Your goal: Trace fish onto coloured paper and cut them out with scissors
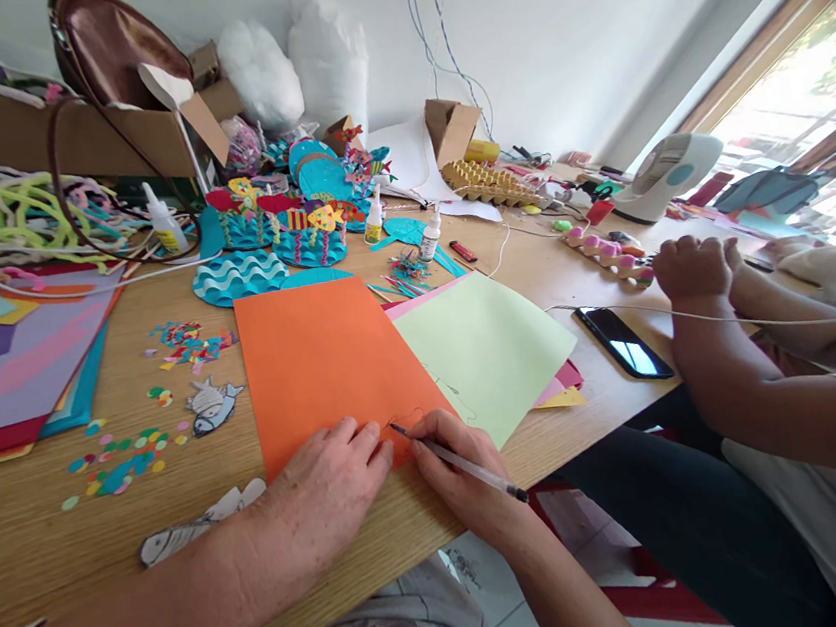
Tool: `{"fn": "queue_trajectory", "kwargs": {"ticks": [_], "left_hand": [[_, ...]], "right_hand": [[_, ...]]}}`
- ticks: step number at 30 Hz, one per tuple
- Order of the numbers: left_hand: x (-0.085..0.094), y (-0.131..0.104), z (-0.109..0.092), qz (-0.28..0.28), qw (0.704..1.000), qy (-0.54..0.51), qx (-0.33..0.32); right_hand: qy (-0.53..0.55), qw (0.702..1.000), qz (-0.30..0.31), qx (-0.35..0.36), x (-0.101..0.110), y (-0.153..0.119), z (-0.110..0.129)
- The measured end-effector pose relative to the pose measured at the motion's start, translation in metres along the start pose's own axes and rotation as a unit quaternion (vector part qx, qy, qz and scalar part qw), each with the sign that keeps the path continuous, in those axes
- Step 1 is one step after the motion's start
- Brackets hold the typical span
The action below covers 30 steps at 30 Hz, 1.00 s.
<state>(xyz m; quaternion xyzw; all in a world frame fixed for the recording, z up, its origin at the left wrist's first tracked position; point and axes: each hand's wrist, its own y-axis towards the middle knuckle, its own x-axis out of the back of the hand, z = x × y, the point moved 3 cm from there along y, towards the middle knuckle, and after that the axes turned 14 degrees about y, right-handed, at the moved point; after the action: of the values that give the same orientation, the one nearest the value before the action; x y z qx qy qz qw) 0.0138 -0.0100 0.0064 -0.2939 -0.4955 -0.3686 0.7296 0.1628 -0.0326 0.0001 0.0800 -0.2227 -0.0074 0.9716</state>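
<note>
An orange sheet of paper (318,365) lies before me on the wooden table. Across its lower edge my left hand (331,474) rests flat, fingers stretched out and holding nothing. My right hand (457,465) grips a clear pen with a black end (473,466), its tip touching the orange sheet near a thin, partly hidden drawn line. Under the orange sheet's right side lies a pale green sheet (489,346) with faint pen lines. Beside my left forearm is a paper fish cutout (176,540), partly covered. Another fish cutout (213,407) lies left of the orange sheet.
Confetti dots (129,462), coloured paper sheets (21,349) and pipe cleaners (6,209) are at left. Glue bottles (430,235) and blue paper sea crafts (311,240) stand behind. A phone (624,342) lies at right, near another person's hands (692,272).
</note>
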Motion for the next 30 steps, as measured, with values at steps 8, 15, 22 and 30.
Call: {"fn": "queue_trajectory", "kwargs": {"ticks": [8, 15, 22, 30], "left_hand": [[0.0, 0.0, 0.0, 0.0, 1.0, -0.005, 0.003], [0.012, -0.003, 0.0, -0.007, 1.0, 0.008, 0.018], [-0.003, 0.001, -0.001, -0.006, 1.0, 0.008, 0.006], [0.001, -0.002, -0.002, -0.03, 0.999, 0.023, 0.027]], "right_hand": [[0.005, 1.0, -0.014, -0.008, 0.0, 0.0, -0.001], [-0.002, 1.0, -0.002, -0.006, 0.0, 0.0, 0.0], [0.0, 1.0, -0.019, -0.005, 0.0, 0.0, -0.002], [0.006, 1.0, -0.012, -0.004, 0.001, -0.001, -0.002]]}}
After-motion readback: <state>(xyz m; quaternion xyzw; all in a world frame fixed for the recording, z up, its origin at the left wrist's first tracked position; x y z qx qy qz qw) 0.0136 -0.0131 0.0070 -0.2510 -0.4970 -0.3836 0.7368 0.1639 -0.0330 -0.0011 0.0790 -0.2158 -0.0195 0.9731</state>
